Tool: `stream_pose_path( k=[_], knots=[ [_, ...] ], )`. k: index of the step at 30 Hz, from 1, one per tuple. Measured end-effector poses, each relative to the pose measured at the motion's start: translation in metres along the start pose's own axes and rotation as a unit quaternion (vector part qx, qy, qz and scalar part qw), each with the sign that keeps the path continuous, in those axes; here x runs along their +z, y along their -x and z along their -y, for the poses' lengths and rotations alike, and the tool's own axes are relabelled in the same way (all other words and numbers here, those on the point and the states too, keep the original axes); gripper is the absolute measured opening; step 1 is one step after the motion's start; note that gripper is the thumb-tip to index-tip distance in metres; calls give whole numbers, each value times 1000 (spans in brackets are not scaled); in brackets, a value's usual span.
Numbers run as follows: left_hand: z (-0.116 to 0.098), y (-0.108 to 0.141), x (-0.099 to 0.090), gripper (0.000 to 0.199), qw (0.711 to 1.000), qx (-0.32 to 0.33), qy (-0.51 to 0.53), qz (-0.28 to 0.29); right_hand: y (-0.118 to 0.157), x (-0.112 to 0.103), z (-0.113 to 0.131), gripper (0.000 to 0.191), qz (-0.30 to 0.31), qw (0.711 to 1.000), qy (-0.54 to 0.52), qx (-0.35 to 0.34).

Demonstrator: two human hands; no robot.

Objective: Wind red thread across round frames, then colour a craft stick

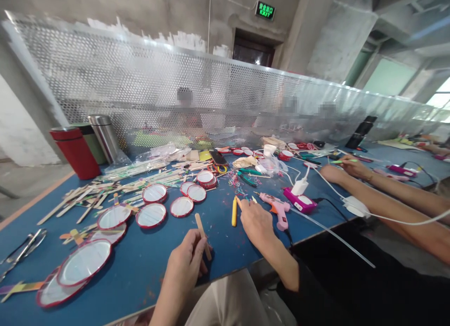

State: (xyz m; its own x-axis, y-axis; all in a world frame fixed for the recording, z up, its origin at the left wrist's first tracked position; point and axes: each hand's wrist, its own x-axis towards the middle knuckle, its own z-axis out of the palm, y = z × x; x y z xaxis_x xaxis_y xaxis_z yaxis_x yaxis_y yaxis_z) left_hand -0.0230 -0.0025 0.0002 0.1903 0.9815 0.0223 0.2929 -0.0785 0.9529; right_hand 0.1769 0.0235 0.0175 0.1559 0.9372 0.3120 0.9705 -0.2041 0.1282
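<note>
My left hand (191, 253), near the table's front edge, grips a wooden craft stick (201, 230) that stands up at a slant between thumb and fingers. My right hand (256, 219) rests low over the blue table, its fingertips at a small orange item (238, 203); whether it holds that item is unclear. A yellow marker-like stick (234, 212) lies just left of the right hand. To the right of that hand is a pink glue gun (276, 208). Several red-rimmed round mirrors (182, 207) lie left of and beyond my left hand.
Loose wooden sticks (87, 197) cover the left rear of the table (140, 265). Behind them stand a red bottle (75, 152) and a steel bottle (104, 136). A perforated metal screen (140, 92) runs along the back. Another person's arms (379, 192) reach in from the right.
</note>
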Motion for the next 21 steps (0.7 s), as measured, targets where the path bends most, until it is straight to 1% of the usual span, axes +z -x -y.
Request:
stream_pose_path(
  k=[4,8,11,14,16,19,20,21],
  knots=[
    [-2,0,0,28,1000,2,1,0,-2,-5,2,13,20,999,-27,23],
    [-2,0,0,27,1000,0,4,-2,0,-8,4,15,29,997,-67,32],
    [-2,0,0,26,1000,3,3,1,2,-8,2,26,28,993,-111,34],
    [-1,0,-1,25,1000,2,-4,2,3,-9,-1,39,17,983,-181,20],
    [0,-1,-1,25,1000,-1,-14,5,4,-11,-2,37,4,970,-241,6],
    [0,-2,-3,25,999,-5,-18,29,8,-14,-2,29,-2,943,-332,-22],
    [0,-2,-3,26,999,-5,-17,37,10,-15,-1,28,1,923,-383,-35],
    [0,-3,-3,26,999,-4,-16,45,13,-16,0,28,1,892,-450,-46]
  ],
)
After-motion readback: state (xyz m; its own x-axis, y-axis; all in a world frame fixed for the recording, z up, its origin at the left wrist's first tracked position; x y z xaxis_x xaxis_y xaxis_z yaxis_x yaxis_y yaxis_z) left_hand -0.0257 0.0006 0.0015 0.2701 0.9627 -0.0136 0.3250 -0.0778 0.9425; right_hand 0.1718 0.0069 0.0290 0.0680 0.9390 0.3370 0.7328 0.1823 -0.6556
